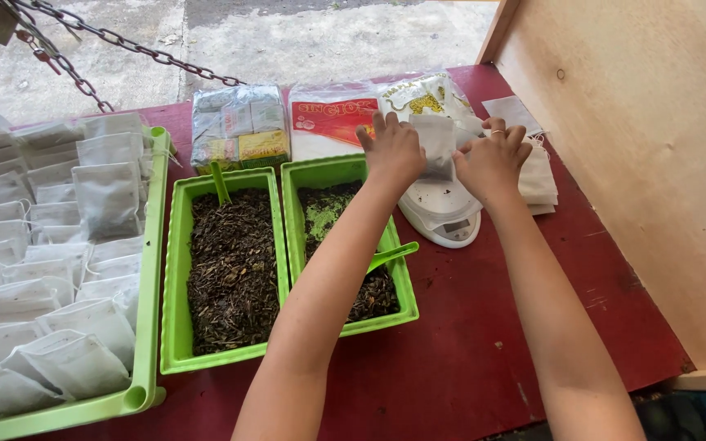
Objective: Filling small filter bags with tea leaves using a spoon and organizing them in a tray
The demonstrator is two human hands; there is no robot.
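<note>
step: both hands spread an empty white bag (437, 143) over the scale (443, 214)
left hand (394, 151): grip pinches bag edge
right hand (492, 159): grip pinches other edge
next: needs scoop (391, 255), at 7 o'clock

Tabletop (467, 359): red painted wood, matt, scuffed and chipped near the right edge. Trays (175, 269): smooth green plastic, slight sheen. Scoop (392, 255): same plastic. Pouch (437, 143) between both hands: thin white non-woven cloth, matt. Scale (443, 216): glossy white plastic. Side panel (655, 147): bare pale plywood. Chain (124, 41): dull rusty metal. Packs (239, 126) at the far edge: shiny clear film.
</note>
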